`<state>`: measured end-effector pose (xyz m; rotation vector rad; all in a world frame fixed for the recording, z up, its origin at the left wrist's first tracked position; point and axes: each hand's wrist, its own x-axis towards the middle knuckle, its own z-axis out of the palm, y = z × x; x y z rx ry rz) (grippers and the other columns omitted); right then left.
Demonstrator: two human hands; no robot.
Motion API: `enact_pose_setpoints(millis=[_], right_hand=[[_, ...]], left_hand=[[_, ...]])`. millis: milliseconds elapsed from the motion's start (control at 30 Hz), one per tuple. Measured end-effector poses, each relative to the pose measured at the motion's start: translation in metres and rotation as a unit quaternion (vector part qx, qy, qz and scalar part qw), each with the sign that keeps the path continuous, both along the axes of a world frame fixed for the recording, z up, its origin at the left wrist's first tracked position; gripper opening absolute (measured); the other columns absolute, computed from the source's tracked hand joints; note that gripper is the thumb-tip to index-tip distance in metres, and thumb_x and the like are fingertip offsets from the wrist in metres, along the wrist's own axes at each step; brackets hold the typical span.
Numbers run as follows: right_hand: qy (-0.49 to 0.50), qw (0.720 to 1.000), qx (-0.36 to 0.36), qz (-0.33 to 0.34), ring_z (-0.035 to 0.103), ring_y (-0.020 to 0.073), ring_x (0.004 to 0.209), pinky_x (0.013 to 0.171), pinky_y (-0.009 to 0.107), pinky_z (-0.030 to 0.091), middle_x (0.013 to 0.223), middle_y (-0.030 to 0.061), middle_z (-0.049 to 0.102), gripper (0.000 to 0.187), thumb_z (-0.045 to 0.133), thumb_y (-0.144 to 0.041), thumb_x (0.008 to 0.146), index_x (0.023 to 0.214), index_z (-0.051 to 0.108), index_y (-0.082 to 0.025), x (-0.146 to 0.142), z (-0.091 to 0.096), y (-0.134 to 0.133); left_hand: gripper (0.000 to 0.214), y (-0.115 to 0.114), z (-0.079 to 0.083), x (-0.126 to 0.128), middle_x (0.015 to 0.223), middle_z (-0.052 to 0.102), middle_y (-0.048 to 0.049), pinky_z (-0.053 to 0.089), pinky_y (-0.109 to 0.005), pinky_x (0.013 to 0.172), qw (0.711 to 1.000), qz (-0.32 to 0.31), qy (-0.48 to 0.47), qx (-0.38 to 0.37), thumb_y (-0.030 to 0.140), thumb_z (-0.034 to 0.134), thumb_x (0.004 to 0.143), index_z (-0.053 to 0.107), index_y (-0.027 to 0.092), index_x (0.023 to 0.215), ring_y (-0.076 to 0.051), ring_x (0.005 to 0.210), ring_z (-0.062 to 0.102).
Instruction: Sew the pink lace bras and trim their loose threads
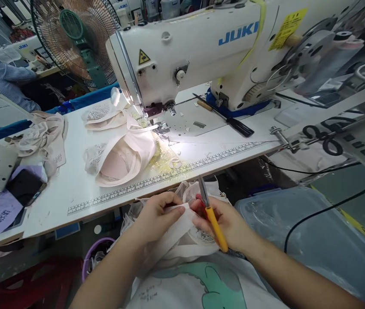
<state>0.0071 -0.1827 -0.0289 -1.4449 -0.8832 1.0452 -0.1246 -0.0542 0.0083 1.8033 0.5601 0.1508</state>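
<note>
My left hand [159, 219] is closed, pinching the pale edge of a cream bra [182, 246] between thumb and fingers, over my lap. Close beside it, my right hand [223, 219] is curled around a pair of yellow-handled thread snips [216, 229], its metal blades pointing up towards the table edge. The right fingertips are at the same fabric; whether they grip it too is hard to make out. Lace and folds of the bra spread below and behind both hands. On the table ahead, a cream bra cup [121, 161] lies by the needle area of the sewing machine [182, 51].
A printed ruler [169, 175] runs along the table's front edge. A black-handled screwdriver [238, 126] lies under the machine arm. More cream garments [45, 137] and a phone [24, 186] are at left. A fan [76, 38] stands behind; a person's striped sleeve [13, 73] shows beyond.
</note>
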Motion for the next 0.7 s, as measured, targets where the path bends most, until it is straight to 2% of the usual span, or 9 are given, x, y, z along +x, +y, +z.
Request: enact_pose_setpoints(millis=[100,200,333,433,567,700], right_hand=[[-0.032,0.999,-0.024,0.002,0.044,0.0128,0.056,0.052,0.026,0.04,0.064,-0.0023,0.049,0.021,0.066,-0.032,0.069,0.079,0.053,-0.018,-0.003,-0.009,-0.003],[-0.045,0.998,-0.041,0.011,0.042,0.0128,0.055,0.05,0.026,0.038,0.061,-0.0023,0.046,0.022,0.059,-0.038,0.073,0.072,0.049,-0.019,-0.005,-0.008,0.0],[-0.005,0.995,-0.065,0.07,0.045,0.014,0.055,0.051,0.027,0.041,0.062,-0.001,0.047,0.038,0.059,-0.054,0.071,0.074,0.048,-0.018,0.002,0.014,0.005],[-0.06,0.984,-0.064,0.155,0.044,0.0147,0.057,0.051,0.026,0.039,0.065,0.0006,0.046,0.052,0.051,-0.07,0.069,0.072,0.045,-0.019,0.019,0.032,0.002],[-0.238,0.931,-0.046,0.274,0.037,0.0141,0.054,0.048,0.025,0.031,0.064,0.0004,0.042,0.057,0.031,-0.076,0.076,0.068,0.041,-0.02,0.042,0.038,-0.009],[-0.322,0.883,-0.095,0.329,0.038,0.0144,0.054,0.05,0.025,0.029,0.065,0.0001,0.045,0.05,0.038,-0.07,0.078,0.068,0.037,-0.021,0.048,0.032,-0.019]], left_hand=[[0.016,0.0,-0.004,-0.003,0.067,0.05,0.0004,0.035,-0.02,0.052,0.992,0.044,-0.009,-0.117,0.03,0.058,0.08,0.056,0.014,0.074,-0.009,0.058,0.043],[0.024,-0.002,-0.009,-0.004,0.063,0.048,0.0012,0.032,-0.019,0.048,0.979,0.074,-0.008,-0.191,0.037,0.062,0.077,0.055,0.014,0.072,-0.007,0.053,0.04],[0.03,-0.007,-0.015,-0.005,0.058,0.047,0.003,0.031,-0.019,0.045,0.969,0.091,-0.003,-0.231,0.042,0.065,0.073,0.054,0.015,0.071,-0.006,0.047,0.039],[0.03,-0.01,-0.015,-0.008,0.056,0.046,0.0041,0.03,-0.018,0.044,0.965,0.098,-0.017,-0.241,0.043,0.065,0.073,0.053,0.015,0.071,-0.005,0.044,0.037],[0.03,-0.012,-0.012,-0.01,0.051,0.042,0.0062,0.026,-0.018,0.042,0.966,0.109,-0.024,-0.235,0.043,0.064,0.073,0.053,0.016,0.071,-0.005,0.041,0.032],[0.032,-0.012,-0.01,-0.009,0.049,0.041,0.0064,0.024,-0.019,0.041,0.969,0.122,-0.013,-0.213,0.046,0.064,0.072,0.053,0.016,0.07,-0.005,0.04,0.032]])
